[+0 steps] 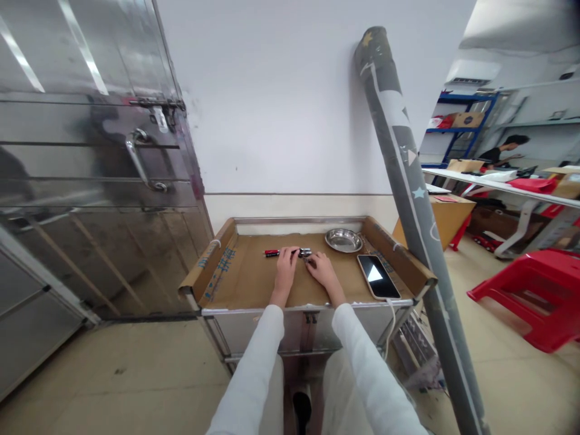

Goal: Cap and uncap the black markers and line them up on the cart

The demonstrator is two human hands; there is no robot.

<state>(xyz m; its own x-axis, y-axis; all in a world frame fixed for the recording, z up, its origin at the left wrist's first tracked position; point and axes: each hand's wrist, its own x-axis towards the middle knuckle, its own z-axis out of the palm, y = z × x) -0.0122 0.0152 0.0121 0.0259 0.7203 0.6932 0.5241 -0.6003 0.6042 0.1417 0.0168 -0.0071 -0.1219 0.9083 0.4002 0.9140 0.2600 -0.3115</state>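
Note:
On the brown cardboard surface lie slim red and black pen-like things [272, 252], side by side, with silvery ends showing to the right of my left hand. My left hand [286, 261] rests over their middle, fingers closed around them, hiding part of their length. Close beside it, my right hand [321, 269] has its fingers bent and pinched together near the silvery ends. Something small and dark shows at its fingertips, too small to name. Both wrists come in over the front edge.
A cardboard-lined tabletop [249, 278] has raised sides. A round metal dish [343, 240] stands at the back right; a phone [379, 277] with a white cable lies in front of it. A long grey roll [408, 157] leans at the right. A person [502, 151] sits far right.

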